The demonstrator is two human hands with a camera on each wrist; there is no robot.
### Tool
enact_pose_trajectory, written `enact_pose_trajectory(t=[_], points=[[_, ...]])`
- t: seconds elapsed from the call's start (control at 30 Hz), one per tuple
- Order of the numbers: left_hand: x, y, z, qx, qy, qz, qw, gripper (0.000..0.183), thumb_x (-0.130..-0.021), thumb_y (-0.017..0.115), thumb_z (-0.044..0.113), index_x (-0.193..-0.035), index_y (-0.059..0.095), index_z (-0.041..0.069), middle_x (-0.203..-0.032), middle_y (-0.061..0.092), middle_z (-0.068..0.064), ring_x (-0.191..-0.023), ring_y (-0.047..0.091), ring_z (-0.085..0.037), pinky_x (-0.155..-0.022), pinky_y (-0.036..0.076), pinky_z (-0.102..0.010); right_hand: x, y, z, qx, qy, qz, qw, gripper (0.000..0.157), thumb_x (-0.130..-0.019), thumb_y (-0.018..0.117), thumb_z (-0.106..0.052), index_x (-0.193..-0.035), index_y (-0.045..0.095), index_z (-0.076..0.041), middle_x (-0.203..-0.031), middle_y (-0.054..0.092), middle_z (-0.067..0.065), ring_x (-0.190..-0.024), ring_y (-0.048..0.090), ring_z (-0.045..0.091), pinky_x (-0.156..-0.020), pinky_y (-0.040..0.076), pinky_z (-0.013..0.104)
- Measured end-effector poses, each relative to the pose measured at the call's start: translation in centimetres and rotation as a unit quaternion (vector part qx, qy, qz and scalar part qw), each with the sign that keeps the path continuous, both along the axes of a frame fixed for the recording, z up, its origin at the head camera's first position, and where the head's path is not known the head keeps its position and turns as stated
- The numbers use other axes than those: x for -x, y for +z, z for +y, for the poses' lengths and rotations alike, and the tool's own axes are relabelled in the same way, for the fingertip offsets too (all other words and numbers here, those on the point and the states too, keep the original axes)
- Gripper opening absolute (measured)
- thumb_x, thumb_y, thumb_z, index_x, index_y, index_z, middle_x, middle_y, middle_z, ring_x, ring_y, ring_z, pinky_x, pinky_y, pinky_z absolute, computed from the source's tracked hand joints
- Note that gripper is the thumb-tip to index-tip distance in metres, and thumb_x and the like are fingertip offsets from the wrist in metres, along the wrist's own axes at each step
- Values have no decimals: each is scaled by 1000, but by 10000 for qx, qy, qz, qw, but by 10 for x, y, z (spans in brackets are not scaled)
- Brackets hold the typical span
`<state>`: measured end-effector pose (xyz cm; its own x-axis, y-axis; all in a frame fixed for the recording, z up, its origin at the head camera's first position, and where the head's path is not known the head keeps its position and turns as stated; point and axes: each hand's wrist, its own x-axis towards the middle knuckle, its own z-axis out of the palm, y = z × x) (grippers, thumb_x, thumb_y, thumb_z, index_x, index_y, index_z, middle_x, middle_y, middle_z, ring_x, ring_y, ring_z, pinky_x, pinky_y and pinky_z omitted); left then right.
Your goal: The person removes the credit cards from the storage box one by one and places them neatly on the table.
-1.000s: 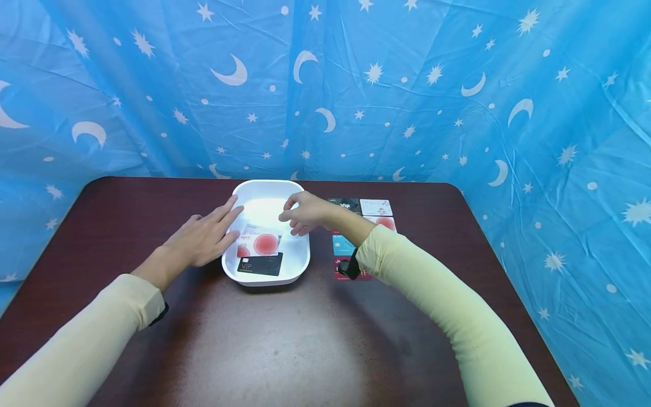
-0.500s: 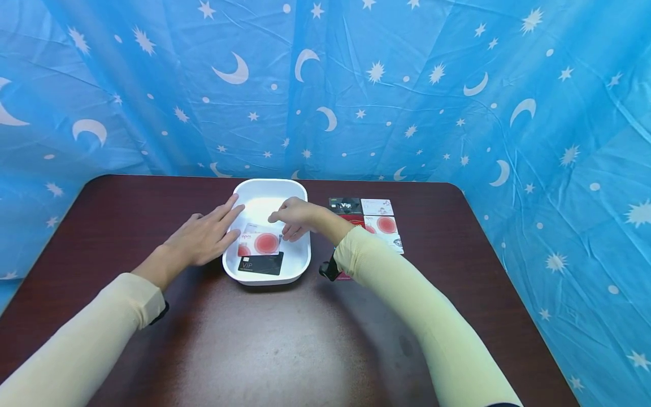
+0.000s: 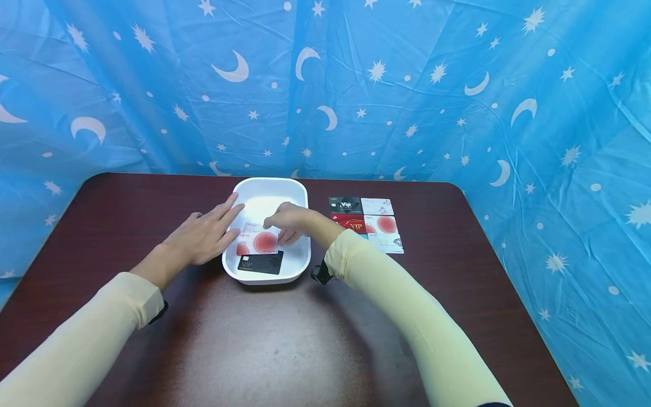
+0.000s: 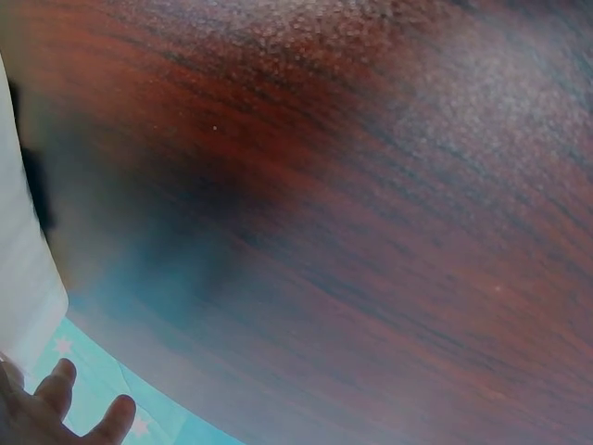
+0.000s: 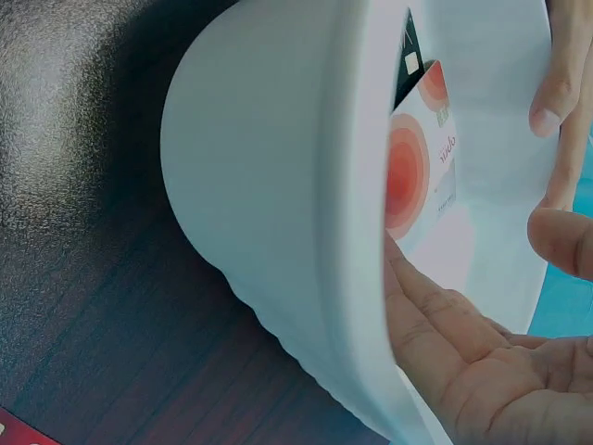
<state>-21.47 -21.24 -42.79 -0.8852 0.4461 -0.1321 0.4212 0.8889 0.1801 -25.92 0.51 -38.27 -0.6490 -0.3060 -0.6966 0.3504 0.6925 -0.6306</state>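
A white plastic tub (image 3: 269, 189) stands on the table with several cards inside. A white card with red circles (image 3: 265, 242) overlaps a black VIP card (image 3: 267, 263) and a pale card (image 3: 250, 227). My left hand (image 3: 203, 234) rests on the tub's left rim, fingers spread and straight. Over the right rim reaches my right hand (image 3: 292, 221); its fingers are at the right edge of the red-circle card. In the right wrist view, the right hand (image 5: 491, 371) has its thumb apart from the fingers, which reach the red-circle card (image 5: 412, 185).
Right of the tub, cards lie in rows: a black Vip card (image 3: 346, 205), a white card (image 3: 377, 207), a red VIP card (image 3: 348, 222), another red-circle card (image 3: 385, 224) and a white VIP card (image 3: 387, 243). The right forearm covers others. A blue curtain (image 3: 325, 90) hangs behind the table.
My right hand has moved left and down in the tub, from above its right side to the red-circle card's edge. The left hand stays on the rim.
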Motion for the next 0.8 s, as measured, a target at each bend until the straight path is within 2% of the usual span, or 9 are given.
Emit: enact_pose_trajectory(t=[0.17, 0.33, 0.5, 0.8], points=[[0, 2, 0, -7, 5, -6, 10000, 67, -104, 39, 42, -159, 19, 9, -166, 7, -17, -147, 25, -41, -104, 31, -71, -1, -1, -3, 22, -83, 126, 9999, 55, -99, 59, -27, -141, 40, 4, -111, 64, 28, -104, 69, 37, -91, 55, 44], [0, 2, 0, -18, -15, -2, 10000, 67, -104, 38, 42, -159, 19, 9, -166, 8, -17, -147, 25, -41, -104, 32, -71, -1, -2, -4, -3, -393, 204, 9990, 52, -100, 56, -24, -141, 39, 5, -109, 66, 30, -103, 69, 38, -90, 56, 44], [0, 1, 0, -31, -10, 4, 10000, 67, -104, 39, 41, -159, 19, 8, -166, 8, -17, -147, 25, -41, -104, 31, -71, -2, -2, -4, -5, -635, 77, 9980, 57, -101, 53, -24, -146, 30, 4, -113, 66, 31, -107, 67, 39, -93, 54, 46], [0, 1, 1, -77, 11, -50, 10000, 67, -105, 38, 42, -159, 18, 10, -166, 6, -16, -147, 24, -41, -105, 28, -73, -4, 1, -12, -105, -1030, -221, 9944, 67, -98, 59, -31, -151, 29, -4, -121, 60, 32, -107, 66, 41, -89, 56, 45]])
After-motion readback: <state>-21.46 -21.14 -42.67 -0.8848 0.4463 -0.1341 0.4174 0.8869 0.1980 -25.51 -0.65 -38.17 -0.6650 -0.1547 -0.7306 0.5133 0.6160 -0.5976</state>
